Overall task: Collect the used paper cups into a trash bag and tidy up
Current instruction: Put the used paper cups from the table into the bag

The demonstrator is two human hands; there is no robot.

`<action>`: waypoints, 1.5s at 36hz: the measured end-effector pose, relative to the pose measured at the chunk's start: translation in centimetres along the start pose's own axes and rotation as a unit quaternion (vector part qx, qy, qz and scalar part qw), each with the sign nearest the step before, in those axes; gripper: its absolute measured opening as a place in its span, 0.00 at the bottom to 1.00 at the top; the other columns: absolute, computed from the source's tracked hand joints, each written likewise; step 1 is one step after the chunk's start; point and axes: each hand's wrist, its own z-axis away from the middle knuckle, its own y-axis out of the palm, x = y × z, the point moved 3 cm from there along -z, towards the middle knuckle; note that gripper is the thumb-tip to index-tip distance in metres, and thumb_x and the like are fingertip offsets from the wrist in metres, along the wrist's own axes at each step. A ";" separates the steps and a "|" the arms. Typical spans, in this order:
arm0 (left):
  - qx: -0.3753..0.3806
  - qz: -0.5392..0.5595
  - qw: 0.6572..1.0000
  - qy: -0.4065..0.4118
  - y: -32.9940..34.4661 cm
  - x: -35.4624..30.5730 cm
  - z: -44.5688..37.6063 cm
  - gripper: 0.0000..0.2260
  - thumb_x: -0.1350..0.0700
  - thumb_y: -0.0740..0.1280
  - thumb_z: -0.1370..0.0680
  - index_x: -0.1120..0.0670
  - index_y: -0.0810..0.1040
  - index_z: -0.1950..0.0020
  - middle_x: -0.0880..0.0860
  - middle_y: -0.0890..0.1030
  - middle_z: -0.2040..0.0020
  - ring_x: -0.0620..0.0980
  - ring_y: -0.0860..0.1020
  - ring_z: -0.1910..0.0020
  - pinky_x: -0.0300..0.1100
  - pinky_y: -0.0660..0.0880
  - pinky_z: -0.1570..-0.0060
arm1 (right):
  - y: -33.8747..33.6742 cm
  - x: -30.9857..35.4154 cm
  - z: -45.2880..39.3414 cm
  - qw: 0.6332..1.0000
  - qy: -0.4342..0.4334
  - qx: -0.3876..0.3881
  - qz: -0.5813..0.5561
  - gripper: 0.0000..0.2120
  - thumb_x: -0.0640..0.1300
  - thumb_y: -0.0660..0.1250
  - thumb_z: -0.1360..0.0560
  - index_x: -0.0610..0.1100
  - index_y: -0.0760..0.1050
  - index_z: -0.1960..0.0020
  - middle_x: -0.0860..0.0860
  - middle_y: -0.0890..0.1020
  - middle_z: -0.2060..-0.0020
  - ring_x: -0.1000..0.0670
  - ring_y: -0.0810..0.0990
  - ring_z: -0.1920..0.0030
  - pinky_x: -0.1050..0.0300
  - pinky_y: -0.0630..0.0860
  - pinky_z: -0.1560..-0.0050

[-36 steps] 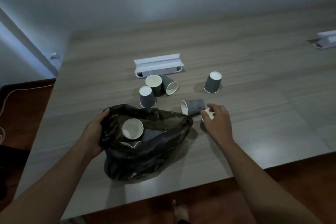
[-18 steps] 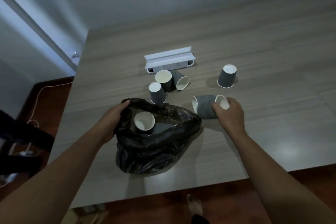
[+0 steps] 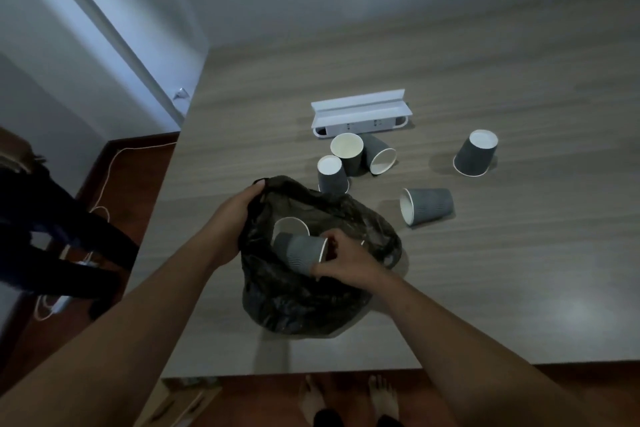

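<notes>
Between the pinching fingertips (image 3: 320, 269) of the right hand (image 3: 346, 262) lies one ribbed grey paper cup (image 3: 300, 250), held by its white rim on its side over the mouth of the single crinkled black trash bag (image 3: 311, 298), where one more cup (image 3: 290, 226) shows its round white inside. The left hand (image 3: 230, 218) is clenched on the bag's left edge. Five more tapered cups stand on the wood-grain table (image 3: 519, 270): two inverted, one upright, two on their sides, near one long white plastic box (image 3: 360, 113).
</notes>
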 end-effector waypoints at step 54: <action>-0.021 0.005 0.999 0.031 -2.6 -1.6 -2.3 0.11 0.50 0.65 0.21 0.54 0.82 0.46 0.53 0.87 0.52 0.50 0.86 0.56 0.41 0.78 0.62 | 2.9 7.1 -4.4 0.922 -0.125 0.038 0.365 0.31 0.52 0.65 0.24 0.40 0.63 0.26 0.39 0.64 0.32 0.36 0.62 0.30 0.43 0.69 0.33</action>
